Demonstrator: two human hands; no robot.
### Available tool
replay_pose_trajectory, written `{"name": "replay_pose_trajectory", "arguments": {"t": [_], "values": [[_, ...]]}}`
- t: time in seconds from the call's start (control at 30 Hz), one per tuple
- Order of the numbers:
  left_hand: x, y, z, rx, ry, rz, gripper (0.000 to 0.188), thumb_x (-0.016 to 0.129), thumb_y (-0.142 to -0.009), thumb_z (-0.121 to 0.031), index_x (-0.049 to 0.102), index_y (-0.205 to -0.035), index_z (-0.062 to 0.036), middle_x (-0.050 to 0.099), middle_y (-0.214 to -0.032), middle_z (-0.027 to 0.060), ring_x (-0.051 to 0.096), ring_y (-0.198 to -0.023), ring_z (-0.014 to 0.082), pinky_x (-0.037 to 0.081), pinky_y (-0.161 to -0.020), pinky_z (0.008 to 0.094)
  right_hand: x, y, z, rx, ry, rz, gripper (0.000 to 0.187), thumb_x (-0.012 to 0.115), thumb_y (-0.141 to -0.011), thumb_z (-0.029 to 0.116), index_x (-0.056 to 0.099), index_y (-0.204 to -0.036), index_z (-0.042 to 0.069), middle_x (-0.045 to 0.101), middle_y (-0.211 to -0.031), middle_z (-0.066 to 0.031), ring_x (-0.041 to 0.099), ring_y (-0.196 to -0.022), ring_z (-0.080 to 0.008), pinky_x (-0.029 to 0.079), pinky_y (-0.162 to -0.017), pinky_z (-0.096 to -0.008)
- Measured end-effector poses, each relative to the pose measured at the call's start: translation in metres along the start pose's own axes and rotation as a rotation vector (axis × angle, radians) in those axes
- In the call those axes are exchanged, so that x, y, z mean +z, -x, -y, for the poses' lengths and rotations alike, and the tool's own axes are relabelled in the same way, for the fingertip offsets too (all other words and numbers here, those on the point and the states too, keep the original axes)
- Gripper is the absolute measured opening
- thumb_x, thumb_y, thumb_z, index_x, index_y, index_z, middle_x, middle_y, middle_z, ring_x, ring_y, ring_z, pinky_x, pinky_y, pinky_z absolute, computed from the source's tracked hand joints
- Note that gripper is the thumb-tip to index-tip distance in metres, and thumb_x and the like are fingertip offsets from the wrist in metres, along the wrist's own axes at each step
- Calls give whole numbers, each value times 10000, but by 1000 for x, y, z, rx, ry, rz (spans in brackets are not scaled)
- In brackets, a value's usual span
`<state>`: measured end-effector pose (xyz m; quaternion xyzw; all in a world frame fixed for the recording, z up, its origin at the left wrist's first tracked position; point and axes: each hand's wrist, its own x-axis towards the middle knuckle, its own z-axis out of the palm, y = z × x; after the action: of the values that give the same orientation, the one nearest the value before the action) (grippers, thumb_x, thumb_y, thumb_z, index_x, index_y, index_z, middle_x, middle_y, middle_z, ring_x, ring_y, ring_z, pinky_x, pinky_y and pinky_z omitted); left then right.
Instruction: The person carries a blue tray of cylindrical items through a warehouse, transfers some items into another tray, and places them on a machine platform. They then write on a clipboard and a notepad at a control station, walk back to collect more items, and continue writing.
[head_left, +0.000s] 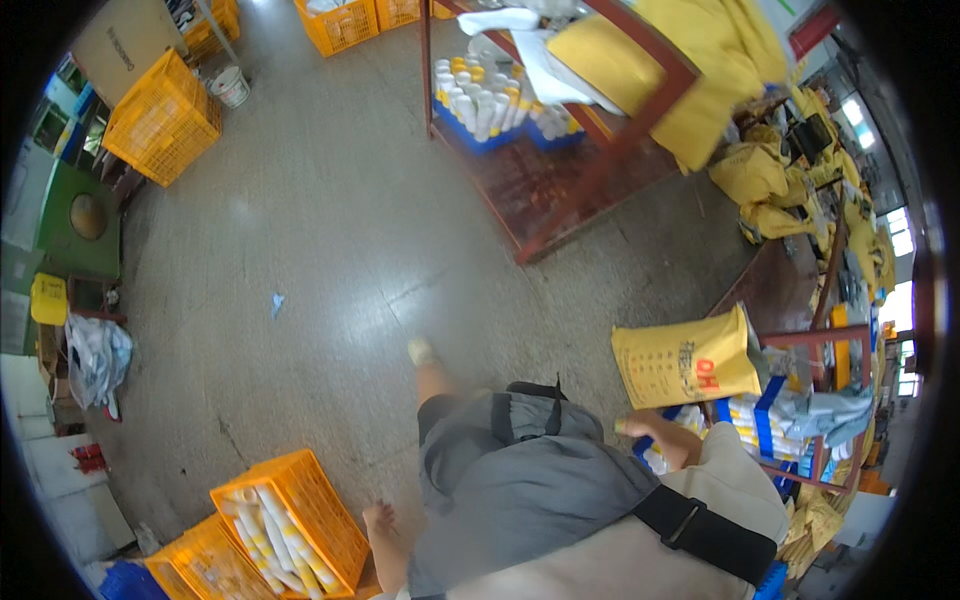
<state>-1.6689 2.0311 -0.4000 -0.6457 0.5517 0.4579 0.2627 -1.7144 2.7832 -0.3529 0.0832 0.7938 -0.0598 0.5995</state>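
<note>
My left hand (380, 518) hangs low with its fingers apart, holding nothing. Just left of it is an orange crate (338, 515) with white and yellow tubes (283, 535) lying inside. My right hand (640, 424) reaches out to the right, beside a blue holder (643, 447) that is partly hidden under my forearm and has white and yellow pieces in it. Blur keeps me from telling whether those fingers grip anything. Just beyond that hand stands a yellow printed sack (685, 360).
Ahead is a dark red metal rack (530, 250) with blue trays (480, 140) of tubes and yellow sacking (690, 80). More wrapped tubes (765, 425) lie on a rack at right. Orange crates (165, 120) stand far left; a blue scrap (278, 304) lies on the floor.
</note>
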Motion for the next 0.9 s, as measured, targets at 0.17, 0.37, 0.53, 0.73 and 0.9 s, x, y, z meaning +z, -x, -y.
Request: {"name": "replay_pose_trajectory", "arguments": {"t": [0.17,0.37,0.53,0.73,0.9], "values": [[15,-101,-183,-184,173,-29,369,494,-1023,-255,600,-1288,-22,652,-1198,215,679,-972,318,558,-788,484,-304,-111,130,74,-845,-370,479,554,-1008,479,637,-1190,45,701,-906,-118,668,-806,-228,546,-705,-423],[160,-100,-669,288,123,150,419,582,-978,-263,602,-1231,70,699,-1104,186,675,-1007,297,539,-805,391,-572,-141,348,-246,-1294,-230,555,559,-1009,517,543,-1327,63,716,-1108,-120,691,-980,-239,544,-780,-379],[318,-17,-1038,986,-183,341,423,597,-962,-258,630,-1266,34,704,-1120,144,666,-1006,231,509,-874,346,-681,-204,398,-206,-1268,-291,603,508,-1017,577,569,-1331,66,693,-1161,-109,654,-1006,-208,519,-842,-353],[487,-12,-1306,1019,-545,412,454,582,-944,-259,626,-1317,-4,705,-1193,168,677,-1066,315,497,-966,392,-802,-329,443,188,-1650,-563,538,529,-1010,548,634,-1228,68,717,-1131,-111,673,-990,-225,514,-834,-380],[589,-1,-1390,952,-1291,409,522,563,-915,-339,594,-1365,-76,549,-1418,213,487,-1320,434,386,-1085,576,-940,-320,479,199,-1667,-430,543,529,-1009,552,631,-1240,71,717,-1130,-111,672,-993,-229,515,-839,-381]]}}
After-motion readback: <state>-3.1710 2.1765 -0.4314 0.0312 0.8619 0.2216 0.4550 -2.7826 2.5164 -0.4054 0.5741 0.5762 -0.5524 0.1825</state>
